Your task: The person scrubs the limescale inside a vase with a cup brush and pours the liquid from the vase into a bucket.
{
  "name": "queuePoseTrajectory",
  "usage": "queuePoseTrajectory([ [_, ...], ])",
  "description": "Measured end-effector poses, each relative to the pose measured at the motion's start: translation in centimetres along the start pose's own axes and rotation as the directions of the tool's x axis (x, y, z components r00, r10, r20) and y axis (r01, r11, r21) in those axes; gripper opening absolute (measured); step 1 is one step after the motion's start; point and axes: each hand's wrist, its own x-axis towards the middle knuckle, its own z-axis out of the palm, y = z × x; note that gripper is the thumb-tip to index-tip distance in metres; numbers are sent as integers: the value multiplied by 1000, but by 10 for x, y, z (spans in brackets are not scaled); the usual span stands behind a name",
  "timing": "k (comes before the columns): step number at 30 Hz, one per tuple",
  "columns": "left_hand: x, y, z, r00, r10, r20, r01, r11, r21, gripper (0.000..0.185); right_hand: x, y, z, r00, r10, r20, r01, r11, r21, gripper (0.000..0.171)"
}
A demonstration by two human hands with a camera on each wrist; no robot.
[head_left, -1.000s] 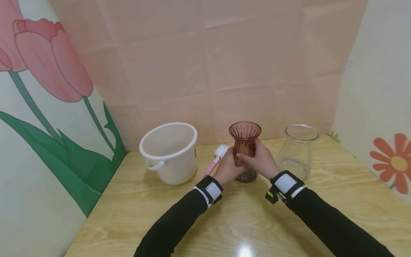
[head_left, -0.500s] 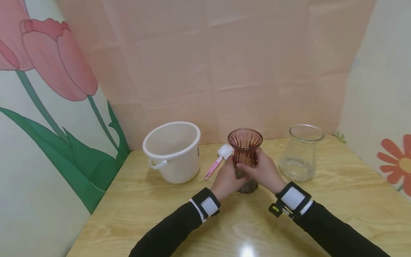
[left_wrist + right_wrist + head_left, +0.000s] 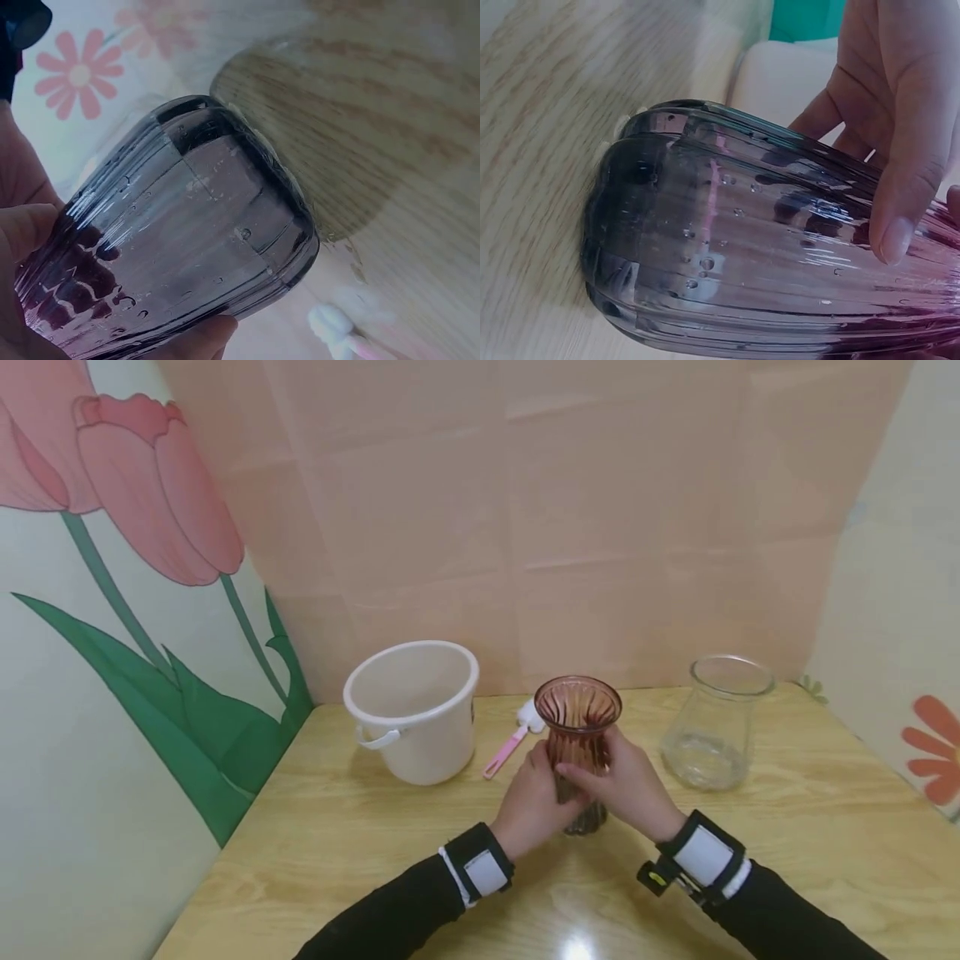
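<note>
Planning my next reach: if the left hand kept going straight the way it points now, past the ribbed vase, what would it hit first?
The left hand, gripping the ribbed vase, points away toward the back wall. Beyond the vase nothing stands on the table along that line; the pink brush lies just left, though depth is unclear.

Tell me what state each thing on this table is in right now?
Pink vase: upright, mouth open, gripped on both sides, droplets on the glass.
Left hand: wrapped round the vase.
Right hand: wrapped round the vase.
Bucket: upright, handle down, nothing seen inside.
Clear vase: upright, untouched.
Brush: lying flat between bucket and pink vase.
</note>
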Motion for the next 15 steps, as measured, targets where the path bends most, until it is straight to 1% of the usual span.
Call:
queuePoseTrajectory([
  [5,-5,4,-2,1000,2,-10,-1,998,57,83,-3,-1,-1,1000,-15,13,15,1000,18,77],
  [11,-8,5,-5,999,-34,7,33,998,50,85,-3,-3,0,999,-9,36,8,999,41,77],
  [15,-10,3,-6,999,-43,-1,43,998,44,88,-2,-4,2,999,-6,47,4,998,61,77],
])
